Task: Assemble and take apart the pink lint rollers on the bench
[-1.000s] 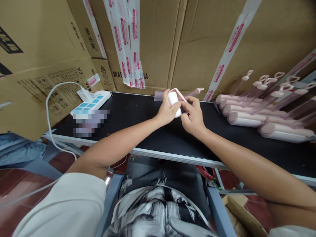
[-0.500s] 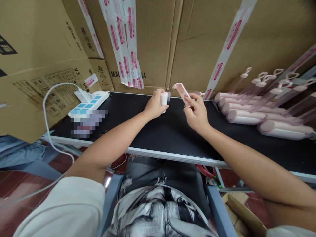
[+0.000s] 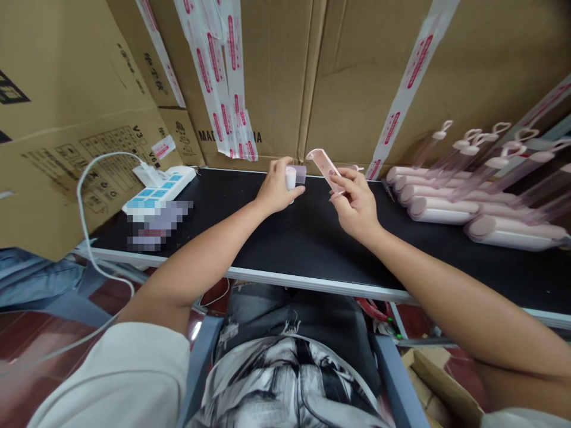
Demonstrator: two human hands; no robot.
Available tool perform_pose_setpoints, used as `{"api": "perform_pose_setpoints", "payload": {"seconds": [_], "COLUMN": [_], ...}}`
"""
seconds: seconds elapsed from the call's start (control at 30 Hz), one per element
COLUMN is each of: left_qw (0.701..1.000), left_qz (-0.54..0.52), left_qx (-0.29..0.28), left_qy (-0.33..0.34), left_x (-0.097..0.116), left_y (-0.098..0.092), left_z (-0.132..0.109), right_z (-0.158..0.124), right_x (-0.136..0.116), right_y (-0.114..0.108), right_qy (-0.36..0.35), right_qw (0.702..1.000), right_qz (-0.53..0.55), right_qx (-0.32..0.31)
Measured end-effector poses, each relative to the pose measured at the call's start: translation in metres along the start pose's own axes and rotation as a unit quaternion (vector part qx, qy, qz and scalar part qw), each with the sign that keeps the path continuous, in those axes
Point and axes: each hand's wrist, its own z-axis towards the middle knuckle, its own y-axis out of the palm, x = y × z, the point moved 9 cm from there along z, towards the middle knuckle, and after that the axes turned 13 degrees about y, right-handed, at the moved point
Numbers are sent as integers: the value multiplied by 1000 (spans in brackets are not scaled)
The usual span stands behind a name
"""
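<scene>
Over the black table (image 3: 285,252), the left hand (image 3: 275,189) is wrapped round a white cylinder (image 3: 291,178); whether its base touches the tabletop I cannot tell. Apart from it, the right hand (image 3: 357,205) pinches a tilted pink shell (image 3: 325,166). Pink cases (image 3: 441,208) lie farther right.

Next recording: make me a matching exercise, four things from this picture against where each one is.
1. white piece
2. pink shell
3. power strip
4. pink-and-white cylinders

A. right part of the black table
B. in the right hand
C. left end of the table
D. in the left hand

Pairs: 1-D, 2-B, 3-C, 4-A
</scene>
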Motion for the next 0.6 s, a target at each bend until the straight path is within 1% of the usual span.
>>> {"api": "perform_pose_setpoints", "payload": {"seconds": [0.03,0.1,0.17,0.2,0.27,0.33,0.4,0.43,0.5,0.53,0.6], "left_qw": [1000,997,991,989,982,965,938,924,902,894,879], "left_qz": [5,5,-29,-63,-153,-251,-336,-368,-414,-431,-456], "left_qx": [15,61,106,114,111,75,34,18,2,-9,-40], "left_qy": [14,51,73,69,27,-31,-82,-99,-120,-125,-132], "left_x": [6,25,47,55,65,67,65,63,57,55,52], "left_y": [-5,-20,-32,-34,-28,-12,4,9,9,6,0], "left_z": [0,-1,-5,-7,-11,-13,-14,-13,-11,-10,-10], "right_z": [0,-1,-4,-6,-12,-20,-29,-33,-36,-34,-22], "right_x": [-2,-6,-14,-19,-31,-43,-54,-58,-64,-65,-60], "right_y": [-1,-3,-5,-6,-4,3,11,15,14,8,-14], "right_qy": [2,-2,-21,-34,-63,-92,-122,-136,-156,-160,-142], "right_qw": [1000,1000,1000,999,998,994,989,985,978,978,981], "right_qz": [-2,-2,-1,-6,-26,-45,-51,-55,-79,-96,-129], "right_qx": [-1,-3,-6,-6,-12,-34,-73,-93,-110,-97,-29]}}
